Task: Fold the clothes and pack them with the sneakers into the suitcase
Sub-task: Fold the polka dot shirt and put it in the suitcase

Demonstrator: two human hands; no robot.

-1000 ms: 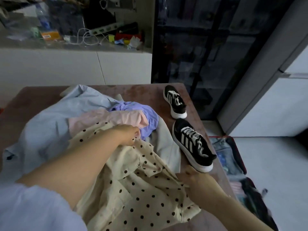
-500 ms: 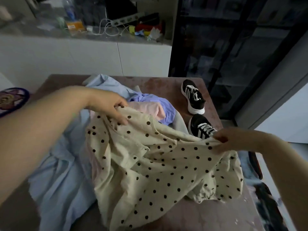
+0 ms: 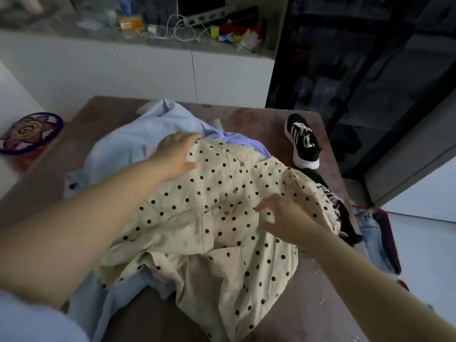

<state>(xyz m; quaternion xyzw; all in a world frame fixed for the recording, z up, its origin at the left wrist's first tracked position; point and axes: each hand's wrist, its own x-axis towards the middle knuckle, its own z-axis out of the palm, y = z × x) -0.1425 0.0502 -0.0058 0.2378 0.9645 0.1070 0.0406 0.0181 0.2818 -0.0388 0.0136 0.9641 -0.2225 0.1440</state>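
Note:
A cream garment with black polka dots (image 3: 217, 213) lies spread over a pile of clothes on the brown table (image 3: 259, 117). Under it are a light blue garment (image 3: 138, 139) and a lilac one (image 3: 249, 141). My left hand (image 3: 176, 154) rests flat on the dotted garment's far left edge, fingers straight. Over the garment's right side, my right hand (image 3: 283, 218) has its fingers spread and relaxed. One black sneaker with white stripes (image 3: 302, 141) stands at the table's right edge. The dotted cloth partly covers the second sneaker (image 3: 343, 213). The open suitcase (image 3: 385, 233) lies on the floor to the right.
A round patterned mat (image 3: 29, 133) sits at the left beside the table. A cluttered counter with cables (image 3: 172, 30) runs along the back wall. A dark glass cabinet (image 3: 357, 70) stands at the back right.
Both hands have let go of the dotted garment they held up; it now lies spread on the pile, covering part of the nearer sneaker. The hands rest open on it.

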